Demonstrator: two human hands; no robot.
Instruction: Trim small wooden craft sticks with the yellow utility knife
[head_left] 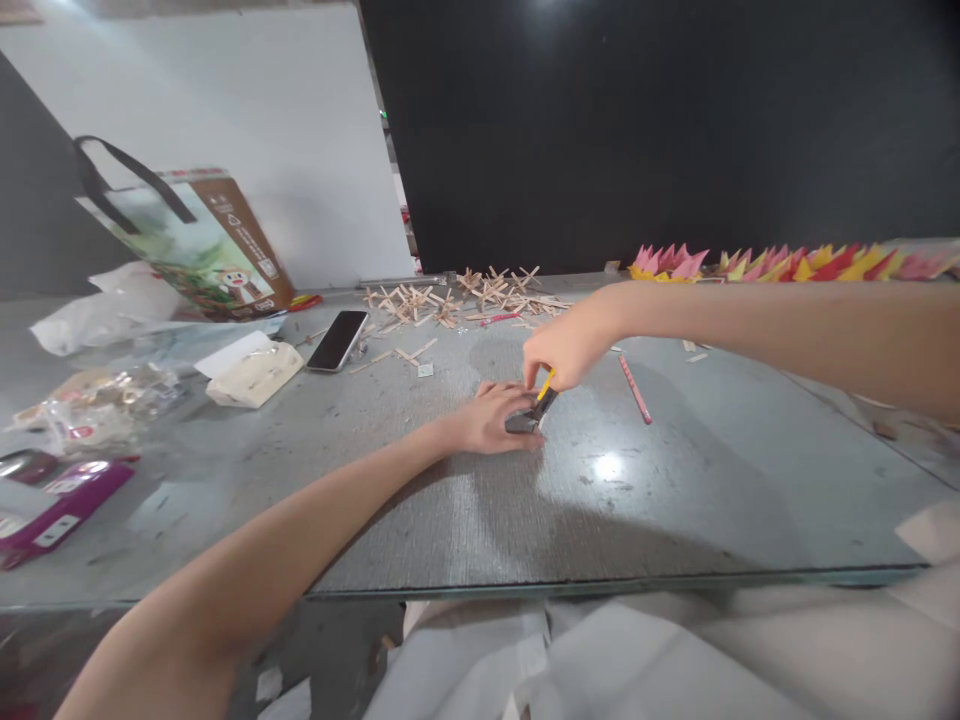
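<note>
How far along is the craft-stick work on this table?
Done, it seems: a heap of crossed stick pieces lies at the table's far edge. In hand: the left hand presses flat on the table while the right hand grips a yellow-handled cutter beside it; what is being cut is hidden. Probably left: loose single sticks near the phone.

On the table (675, 500), the phone (337, 340) lies left of the cutter (541, 398), sticks (465, 295) behind.

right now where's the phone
In the head view the phone lies screen up on the grey table, left of centre, between the cream packet and the pile of wooden sticks.
</note>
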